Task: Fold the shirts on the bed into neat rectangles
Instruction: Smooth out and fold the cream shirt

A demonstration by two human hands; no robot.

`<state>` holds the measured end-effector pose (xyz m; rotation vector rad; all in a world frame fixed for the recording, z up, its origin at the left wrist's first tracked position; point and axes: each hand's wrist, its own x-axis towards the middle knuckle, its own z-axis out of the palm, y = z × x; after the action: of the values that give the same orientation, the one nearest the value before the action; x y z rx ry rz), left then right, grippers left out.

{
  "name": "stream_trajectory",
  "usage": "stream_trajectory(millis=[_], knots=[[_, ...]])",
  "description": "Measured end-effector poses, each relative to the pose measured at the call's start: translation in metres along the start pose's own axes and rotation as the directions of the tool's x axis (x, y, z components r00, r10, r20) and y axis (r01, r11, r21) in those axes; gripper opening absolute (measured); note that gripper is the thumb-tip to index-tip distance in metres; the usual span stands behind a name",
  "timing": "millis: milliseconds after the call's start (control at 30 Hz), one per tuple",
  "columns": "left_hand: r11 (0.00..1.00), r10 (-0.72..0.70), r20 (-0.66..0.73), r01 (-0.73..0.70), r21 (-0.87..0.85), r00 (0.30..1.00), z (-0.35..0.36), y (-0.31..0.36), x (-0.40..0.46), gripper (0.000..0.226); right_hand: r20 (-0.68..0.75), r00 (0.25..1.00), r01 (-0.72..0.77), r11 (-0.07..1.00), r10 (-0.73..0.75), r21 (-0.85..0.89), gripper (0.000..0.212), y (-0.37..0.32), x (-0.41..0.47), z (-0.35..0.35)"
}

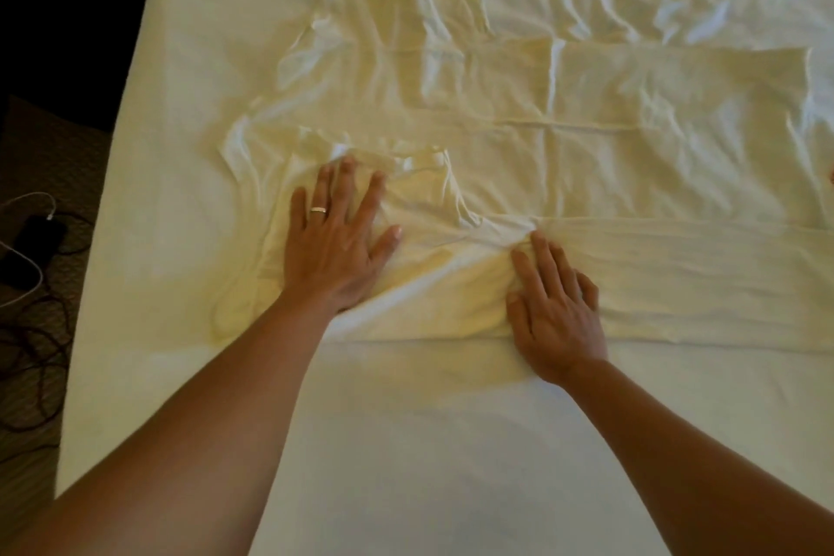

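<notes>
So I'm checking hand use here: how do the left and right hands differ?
The left hand wears a ring and lies flat with spread fingers; the right hand is bare, fingers closer together, fingertips at a bunched fold. Both press on the pale shirt.
</notes>
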<state>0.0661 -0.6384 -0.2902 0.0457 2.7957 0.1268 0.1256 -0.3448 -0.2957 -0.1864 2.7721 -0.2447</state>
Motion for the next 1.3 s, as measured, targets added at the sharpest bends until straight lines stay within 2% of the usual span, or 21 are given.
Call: stream_trajectory(millis=[67, 133, 233, 300, 400, 467, 533, 600, 667, 733, 800, 833, 900, 1000, 1100, 1167, 1233, 1300], knots=[[1.0, -0.027, -0.018, 0.028, 0.003, 0.999, -0.006, -0.005, 0.004, 0.072, -0.006, 1.0, 0.0, 1.0, 0.0, 0.012, 0.062, -0.002, 0.001, -0.005], [0.993, -0.121, -0.076, 0.12, -0.013, 0.99, -0.014, -0.012, 0.003, 0.07, -0.046, 0.999, -0.011, 1.0, 0.012, 0.025, 0.058, -0.01, 0.008, -0.016], [0.938, -0.336, -0.185, 0.311, -0.153, 0.923, -0.028, -0.027, -0.002, 0.06, -0.171, 0.982, -0.06, 0.991, 0.08, 0.118, 0.047, -0.035, 0.038, -0.039], [0.878, -0.45, -0.179, 0.396, -0.268, 0.875, -0.037, -0.036, -0.001, 0.048, -0.222, 0.973, -0.023, 0.98, 0.068, 0.198, 0.044, -0.061, 0.067, -0.054], [0.828, -0.496, -0.105, 0.433, -0.356, 0.862, -0.047, -0.046, 0.009, 0.033, -0.124, 0.991, -0.019, 0.958, 0.056, 0.285, 0.039, -0.104, 0.111, -0.073], [0.793, -0.497, -0.034, 0.438, -0.423, 0.867, -0.052, -0.052, 0.02, 0.02, 0.004, 0.992, -0.117, 0.925, 0.124, 0.361, 0.04, -0.121, 0.139, -0.078], [0.718, -0.518, 0.03, 0.454, -0.528, 0.855, -0.056, -0.058, 0.029, 0.015, 0.102, 0.974, -0.228, 0.863, 0.204, 0.452, 0.035, -0.124, 0.158, -0.079], [0.64, -0.537, 0.046, 0.442, -0.628, 0.842, -0.06, -0.06, 0.032, 0.014, 0.099, 0.957, -0.286, 0.819, 0.274, 0.498, 0.03, -0.123, 0.163, -0.079], [0.612, -0.54, 0.031, 0.417, -0.672, 0.841, -0.062, -0.062, 0.026, 0.013, 0.009, 0.959, -0.261, 0.872, 0.283, 0.413, 0.035, -0.127, 0.156, -0.08], [0.635, -0.535, -0.009, 0.394, -0.665, 0.845, -0.062, -0.063, 0.009, 0.019, -0.14, 0.979, -0.119, 0.974, 0.148, 0.194, 0.041, -0.135, 0.145, -0.08], [0.632, -0.554, -0.045, 0.384, -0.673, 0.832, -0.058, -0.068, -0.02, 0.022, -0.233, 0.967, 0.127, 0.989, -0.105, 0.082, 0.039, -0.151, 0.139, -0.078], [0.602, -0.571, -0.037, 0.388, -0.698, 0.82, -0.056, -0.071, -0.037, 0.021, -0.225, 0.947, 0.252, 0.965, -0.23, 0.075, 0.037, -0.161, 0.14, -0.077], [0.548, -0.59, 0.016, 0.416, -0.726, 0.807, -0.046, -0.077, -0.072, 0.02, -0.121, 0.898, 0.435, 0.895, -0.424, 0.093, 0.039, -0.187, 0.145, -0.077], [0.563, -0.574, 0.04, 0.43, -0.706, 0.818, -0.029, -0.081, -0.119, 0.027, 0.035, 0.798, 0.602, 0.799, -0.602, 0.004, 0.054, -0.222, 0.157, -0.078], [0.663, -0.527, 0.003, 0.413, -0.625, 0.85, -0.012, -0.08, -0.145, 0.041, 0.156, 0.729, 0.683, 0.695, -0.666, -0.223, 0.057, -0.242, 0.171, -0.079], [0.687, -0.513, -0.004, 0.408, -0.601, 0.858, -0.002, -0.079, -0.152, 0.041, 0.163, 0.741, 0.666, 0.685, -0.651, -0.295, 0.045, -0.248, 0.177, -0.081], [0.67, -0.531, -0.051, 0.382, -0.637, 0.846, 0.004, -0.08, -0.153, 0.04, 0.133, 0.766, 0.635, 0.708, -0.629, -0.309, 0.034, -0.251, 0.18, -0.083], [0.609, -0.571, -0.076, 0.36, -0.707, 0.817, 0.002, -0.082, -0.153, 0.031, 0.107, 0.797, 0.599, 0.752, -0.595, -0.276, 0.027, -0.251, 0.182, -0.085]])
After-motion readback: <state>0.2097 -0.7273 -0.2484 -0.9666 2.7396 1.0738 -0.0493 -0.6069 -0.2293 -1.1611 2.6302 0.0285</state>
